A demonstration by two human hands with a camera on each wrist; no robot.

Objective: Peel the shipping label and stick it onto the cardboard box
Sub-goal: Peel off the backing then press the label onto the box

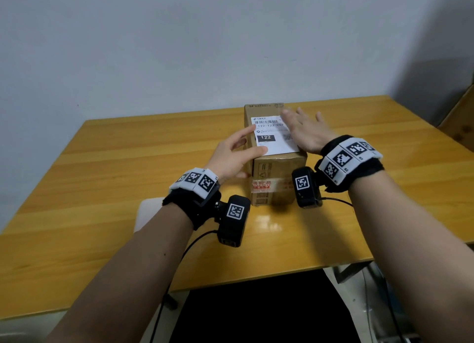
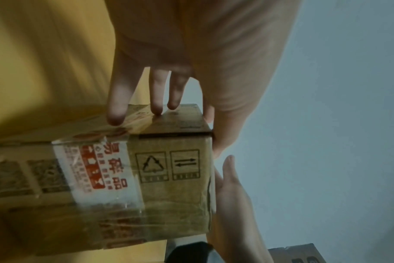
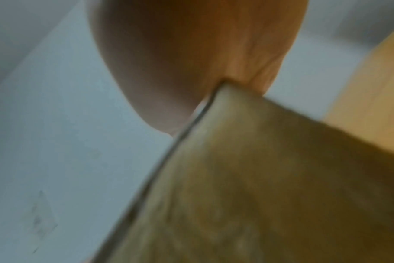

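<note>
Two hands are spread over one cardboard box (image 1: 275,178) set on the table (image 1: 102,188). On its top the shipping label (image 1: 272,134) is already laid; smoothing seems the step in hand. The right hand (image 1: 305,132) is flattened on it, fingers straight, grasping nothing; the left hand (image 1: 236,152), released too, steadies the side. Firm pressing along the edges is called for next. Nothing is seen in the way.

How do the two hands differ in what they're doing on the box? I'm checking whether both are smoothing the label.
The right hand lies flat, fingers spread, over the right side of the shipping label on top of the cardboard box. The left hand reaches from the left: its thumb touches the label's near-left corner while its other fingers rest along the box's left side. The right hand looks motion-blurred; the left looks sharp. Neither hand grips anything.
</note>
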